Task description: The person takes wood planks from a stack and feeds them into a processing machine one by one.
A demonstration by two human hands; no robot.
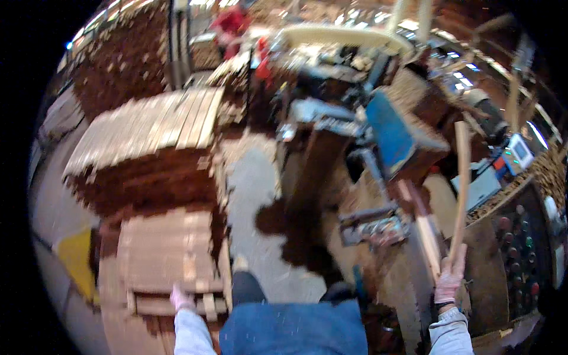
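My right hand (452, 277), in a pale pinkish glove, grips the near end of a long, narrow wooden strip (463, 177). The strip points up and away from me, beside the machine. Just left of that hand, more light wood (427, 236) lies along the machine. My left hand (182, 297), in a similar glove, is at the near edge of a low stack of wooden strips (168, 251). Motion blur hides its fingers, so whether it grasps a strip is unclear. A blue apron (294, 328) covers my front.
A taller stack of strips (148, 121) stands beyond the low one. Right of the grey floor (254, 177) is a machine with a blue panel (389, 135); a control panel with buttons (520, 248) sits far right. A person in red (231, 26) is in the background.
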